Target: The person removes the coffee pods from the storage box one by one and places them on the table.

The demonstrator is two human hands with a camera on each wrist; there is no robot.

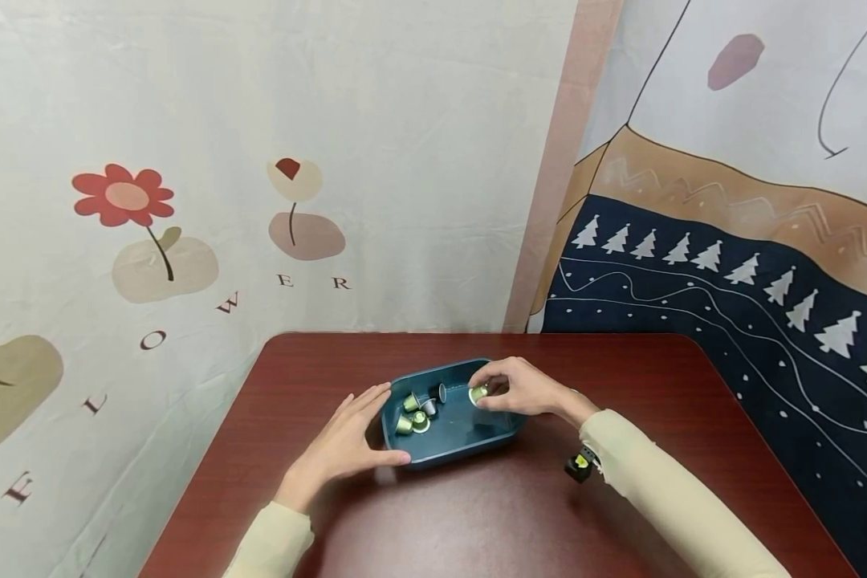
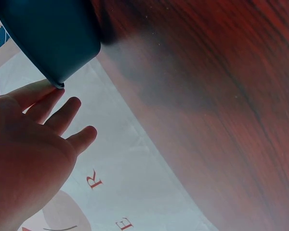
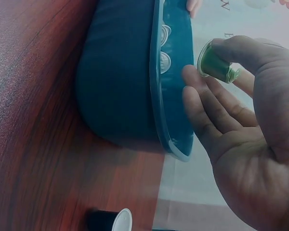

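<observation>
Behind the polished reddish-brown surface (image 1: 621, 359) hangs a pale, wrinkled wall cloth (image 1: 433, 120). I can see a red flower (image 1: 126, 195) printed on it, a smaller cream bloom (image 1: 307, 183) over a dusty-pink blob (image 1: 319, 238), and letters (image 1: 285, 280) spelling FLOWER in an upward curve. A pink strip (image 1: 565, 144) runs down its right side. Next to it, a second hanging (image 1: 621, 317) shows white fir trees (image 1: 839, 333) on navy, under a tan band (image 1: 682, 175) with zigzags.

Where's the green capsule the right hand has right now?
In the head view, the green capsule is pinched in the right hand above the right half of the blue bin, right of the capsules clustered inside.
</observation>
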